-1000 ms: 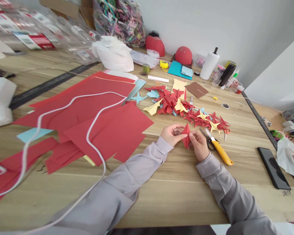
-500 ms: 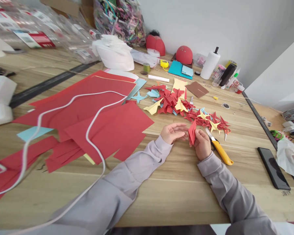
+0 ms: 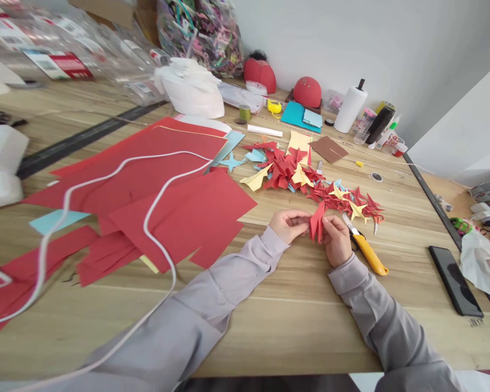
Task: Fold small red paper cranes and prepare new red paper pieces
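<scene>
Between my two hands stands a small folded red origami piece [image 3: 317, 223], narrow and pointed at the top, its lower end split into two flaps. My left hand [image 3: 289, 225] pinches its left flap with thumb and fingers. On the opposite side, my right hand [image 3: 337, 238] grips the right flap. Just beyond my hands lies a heap of folded paper pieces [image 3: 283, 169], mostly red with some yellow and light blue. A yellow utility knife [image 3: 369, 253] rests on the table close to my right hand.
Red paper sheets [image 3: 179, 212] spread over the left side, with a white cable [image 3: 147, 218] across them. A black phone [image 3: 455, 280] lies at the right. Toward the back are a teal paper stack [image 3: 296, 114], a yellow tape measure [image 3: 274, 106] and a white bottle [image 3: 350, 109].
My left hand has closed from loosely spread fingers to a pinch on the origami piece. The piece's lower flaps now stand apart. My right hand keeps its hold.
</scene>
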Demonstrator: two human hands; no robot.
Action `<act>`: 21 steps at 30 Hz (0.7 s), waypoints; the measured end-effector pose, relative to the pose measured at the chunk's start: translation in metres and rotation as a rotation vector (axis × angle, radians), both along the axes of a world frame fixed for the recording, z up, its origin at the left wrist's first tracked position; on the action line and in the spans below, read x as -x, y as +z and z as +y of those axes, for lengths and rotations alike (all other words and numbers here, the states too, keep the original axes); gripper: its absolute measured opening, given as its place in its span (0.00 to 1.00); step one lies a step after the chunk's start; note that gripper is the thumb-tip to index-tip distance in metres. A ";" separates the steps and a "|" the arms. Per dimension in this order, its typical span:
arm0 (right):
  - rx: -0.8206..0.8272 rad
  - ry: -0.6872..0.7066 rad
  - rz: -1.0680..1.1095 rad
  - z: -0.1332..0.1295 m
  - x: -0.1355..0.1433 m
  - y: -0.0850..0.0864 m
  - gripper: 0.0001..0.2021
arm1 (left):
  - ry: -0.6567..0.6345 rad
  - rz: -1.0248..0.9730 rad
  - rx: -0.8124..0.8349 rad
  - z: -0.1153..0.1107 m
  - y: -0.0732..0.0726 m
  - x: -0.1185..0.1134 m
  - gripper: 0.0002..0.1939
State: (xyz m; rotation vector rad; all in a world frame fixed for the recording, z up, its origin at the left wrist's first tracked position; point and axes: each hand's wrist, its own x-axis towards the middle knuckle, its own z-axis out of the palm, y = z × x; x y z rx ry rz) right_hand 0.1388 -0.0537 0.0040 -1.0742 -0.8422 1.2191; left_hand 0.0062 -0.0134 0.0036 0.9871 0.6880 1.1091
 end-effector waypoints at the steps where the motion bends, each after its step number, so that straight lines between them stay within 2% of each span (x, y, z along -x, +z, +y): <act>1: -0.009 -0.006 -0.016 0.000 0.000 -0.001 0.11 | 0.024 0.006 -0.014 0.000 0.000 0.000 0.12; 5: -0.027 -0.006 -0.054 -0.001 0.000 -0.001 0.11 | 0.123 0.044 -0.102 0.002 0.000 0.001 0.09; 10: -0.032 -0.017 -0.117 -0.002 0.001 0.000 0.12 | 0.087 0.056 -0.080 -0.001 0.003 0.004 0.09; 15: -0.047 -0.048 -0.120 -0.001 0.002 -0.001 0.12 | 0.141 0.138 -0.083 -0.003 0.005 0.003 0.11; 19: -0.052 -0.045 -0.098 0.000 0.002 -0.001 0.19 | 0.153 0.203 -0.084 -0.002 0.003 0.002 0.09; 21: -0.037 -0.035 -0.097 0.000 0.002 -0.001 0.20 | 0.144 0.208 -0.071 0.000 0.002 0.002 0.09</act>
